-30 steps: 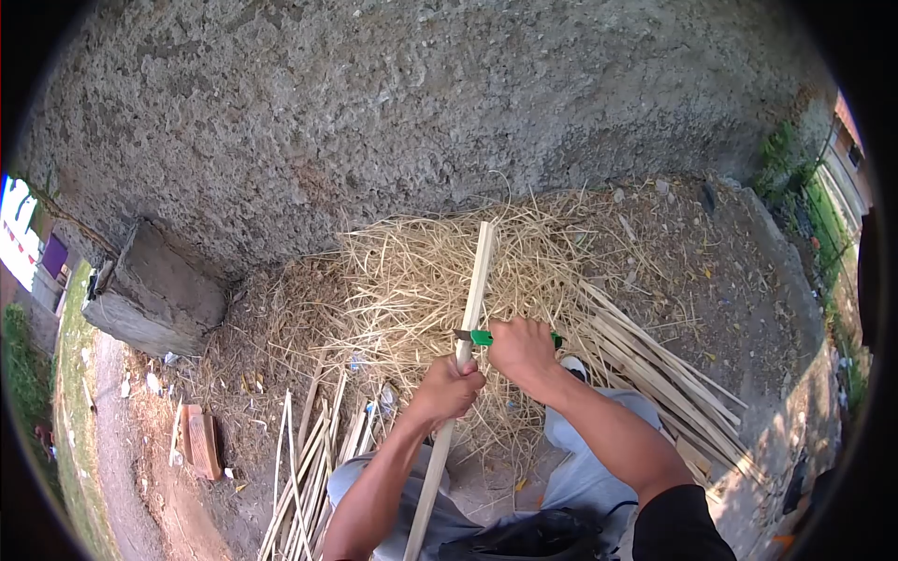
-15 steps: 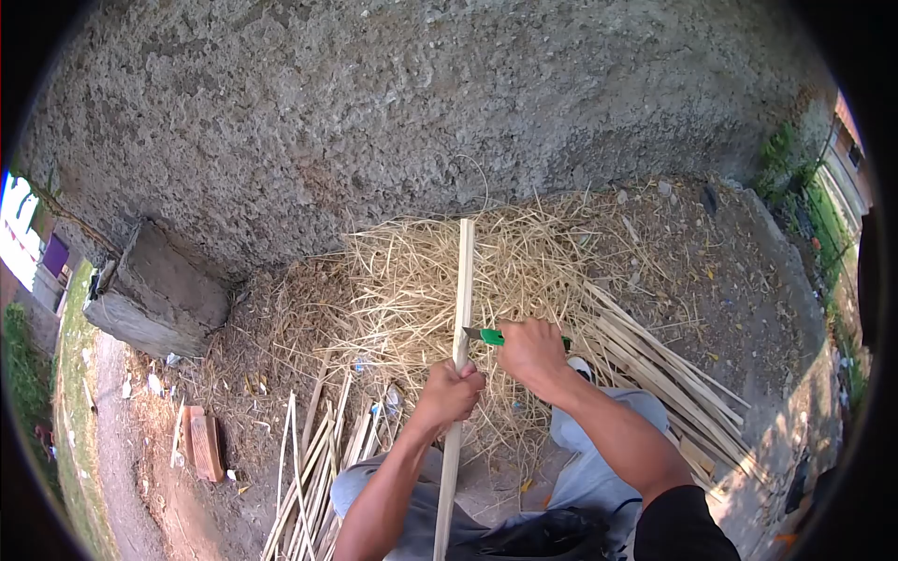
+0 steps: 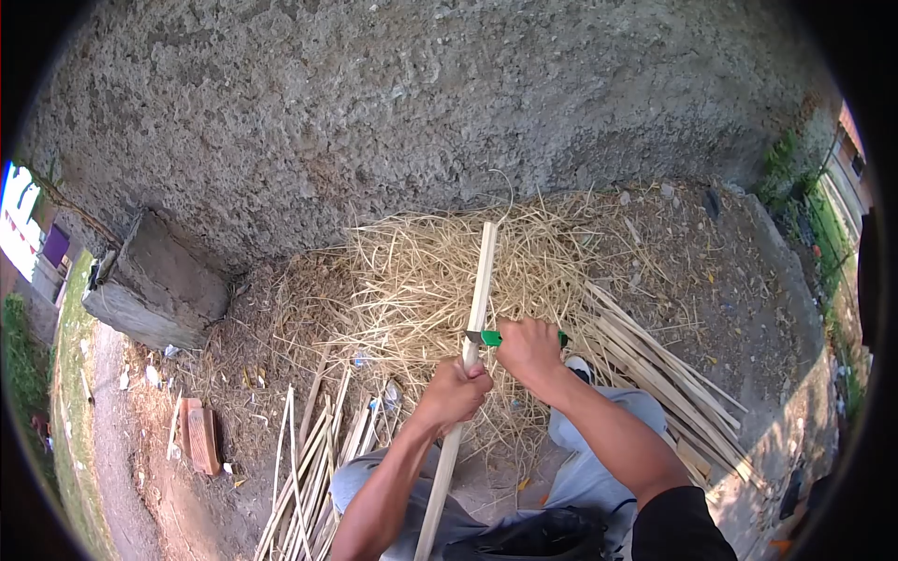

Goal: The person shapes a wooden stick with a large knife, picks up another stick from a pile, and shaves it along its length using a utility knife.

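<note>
Head view. A pale strip (image 3: 482, 285), straight, narrow and cream-coloured, is held out in front of the person, between the knees and above a heap of shavings (image 3: 402, 276). Its faces look smooth, with a clean, squared far end; the portion below the hands is slightly duller. The left hand (image 3: 454, 393) is closed around the strip, thumb uppermost, just on the near side of the blade. The right hand (image 3: 530, 353) is closed around the green handle of a knife (image 3: 491, 338), whose dark blade lies across the strip; the depth of any cut cannot be told.

Edges and room: the far end stands apart from the rough wall (image 3: 421, 112), with loose shavings showing between. Open space flanks the strip above the heap; at ground level, cut strips lie to the left (image 3: 304, 477) and a stack of laths (image 3: 655, 374) to the right. A concrete block (image 3: 168, 290) sits well apart at far left.

Long axis: from the lower picture edge, where the strip runs out of view, forward and slightly rightward, the far end pointing toward the wall.
</note>
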`<state>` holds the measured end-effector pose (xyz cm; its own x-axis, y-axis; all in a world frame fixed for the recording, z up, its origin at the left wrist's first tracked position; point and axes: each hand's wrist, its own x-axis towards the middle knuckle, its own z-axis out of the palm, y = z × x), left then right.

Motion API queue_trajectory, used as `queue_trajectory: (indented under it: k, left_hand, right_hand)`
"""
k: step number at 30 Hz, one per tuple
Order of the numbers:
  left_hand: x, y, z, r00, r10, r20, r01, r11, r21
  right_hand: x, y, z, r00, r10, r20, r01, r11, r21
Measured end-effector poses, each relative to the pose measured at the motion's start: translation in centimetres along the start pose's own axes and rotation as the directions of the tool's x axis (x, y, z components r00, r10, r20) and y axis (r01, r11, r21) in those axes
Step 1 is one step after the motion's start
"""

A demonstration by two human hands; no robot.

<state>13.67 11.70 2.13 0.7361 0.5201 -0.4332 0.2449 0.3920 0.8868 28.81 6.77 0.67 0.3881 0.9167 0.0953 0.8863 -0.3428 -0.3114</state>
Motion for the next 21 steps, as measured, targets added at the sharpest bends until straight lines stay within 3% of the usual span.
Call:
queue_trajectory:
  k: [3,5,11,15,21]
  left_hand:
    - [-0.2,-0.7,0.2,0.997,-0.008,-0.070,0.012,0.998,0.056]
    - [-0.3,-1.1,0.4,0.992,0.087,-0.092,-0.060,0.963,0.261]
    - [0.4,-2.2,0.3,0.972,0.167,-0.164,-0.103,0.935,0.339]
    - [-0.1,-2.4,0.8,0.979,0.113,-0.172,-0.037,0.919,0.393]
    - [-1.6,-2.3,1.4,0.963,0.234,-0.130,-0.140,0.855,0.500]
  right_hand:
    - [0.4,0.6,1.1,0.999,0.039,0.012,-0.039,0.999,0.006]
    - [0.9,1.0,1.6,0.999,0.034,0.008,-0.034,0.999,0.010]
    - [1.8,1.2,2.8,0.999,0.037,-0.034,-0.037,0.999,0.014]
    - [2.8,2.4,2.8,0.992,0.112,-0.064,-0.109,0.993,0.051]
    - [3.6,3.2,2.4,0.978,0.164,-0.132,-0.157,0.986,0.057]
